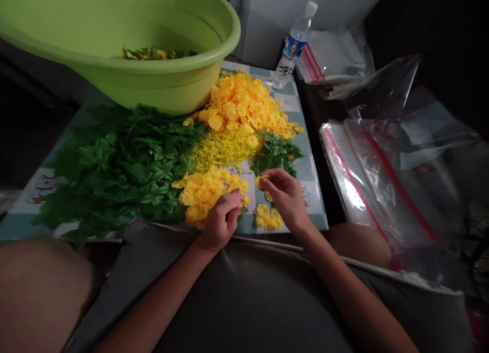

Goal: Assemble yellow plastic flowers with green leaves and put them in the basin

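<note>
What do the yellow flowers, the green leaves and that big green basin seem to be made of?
The yellow blossoms look like thin fabric or paper: matte, crimped petals, all alike. The green leaves look artificial, probably plastic or cloth, given their even colour and faint sheen. The lime-green basin looks like glossy moulded plastic, with a smooth rolled rim.

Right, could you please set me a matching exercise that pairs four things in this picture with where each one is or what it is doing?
Things:
1. lime-green plastic basin
2. plastic water bottle
3. clear plastic bags with red seals
4. right hand

Places or states:
A. pinching a small yellow flower piece
B. lying to the right of the checked table cover
C. holding green leaves and yellow flowers
D. standing at the far end of the checked table cover

Pairs: 1-C, 2-D, 3-B, 4-A.
</note>
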A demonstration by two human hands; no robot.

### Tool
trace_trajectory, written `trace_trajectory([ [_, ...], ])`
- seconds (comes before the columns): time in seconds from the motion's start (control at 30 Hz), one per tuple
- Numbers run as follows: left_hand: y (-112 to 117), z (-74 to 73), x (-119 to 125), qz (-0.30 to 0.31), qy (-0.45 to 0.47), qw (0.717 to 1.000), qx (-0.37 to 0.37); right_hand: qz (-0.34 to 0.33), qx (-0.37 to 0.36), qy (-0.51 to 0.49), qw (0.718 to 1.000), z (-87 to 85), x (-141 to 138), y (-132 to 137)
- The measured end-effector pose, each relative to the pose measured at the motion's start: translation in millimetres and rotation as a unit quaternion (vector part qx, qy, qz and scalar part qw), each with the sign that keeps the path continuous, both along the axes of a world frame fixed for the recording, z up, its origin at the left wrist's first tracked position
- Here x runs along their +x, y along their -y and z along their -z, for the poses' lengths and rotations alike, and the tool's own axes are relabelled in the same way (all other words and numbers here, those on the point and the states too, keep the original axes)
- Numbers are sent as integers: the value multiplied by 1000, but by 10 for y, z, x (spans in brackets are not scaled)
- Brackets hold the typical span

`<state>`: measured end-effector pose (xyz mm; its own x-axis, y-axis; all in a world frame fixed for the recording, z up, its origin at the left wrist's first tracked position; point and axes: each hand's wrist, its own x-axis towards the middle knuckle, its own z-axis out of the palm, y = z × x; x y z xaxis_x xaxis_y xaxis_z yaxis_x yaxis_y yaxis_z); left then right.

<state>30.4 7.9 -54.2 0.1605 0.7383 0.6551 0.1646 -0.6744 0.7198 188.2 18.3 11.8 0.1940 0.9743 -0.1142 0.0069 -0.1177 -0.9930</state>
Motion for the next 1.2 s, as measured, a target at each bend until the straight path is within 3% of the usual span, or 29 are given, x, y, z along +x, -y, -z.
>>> trace_trajectory([
  [0.17, 125, -67, -66, -48, -17, 998, -20, -35, 21, 6, 999, -46, -24, -2],
  [0.3, 164, -149, -109, -86, -19, 995, -42, -69, -15, 39, 997, -165, -34, 23],
  [0.4, 173, -224, -138, -89, -22, 993, -72, -110, -24, -6, 994, -247, -40, 45],
  [0.53, 193, -343, -177, -72, -36, 990, -112, -193, -17, -74, 978, -318, -43, 72],
  [0.67, 197, -423, -227, -46, -50, 987, -148, -199, -30, -70, 977, -385, -39, 85],
  [0.83, 159, -449, -268, -14, -60, 974, -220, -247, -74, -139, 956, -388, -39, 77],
  [1.2, 90, -507, -218, 33, -56, 968, -241, -240, -138, -200, 940, -247, -32, 102],
])
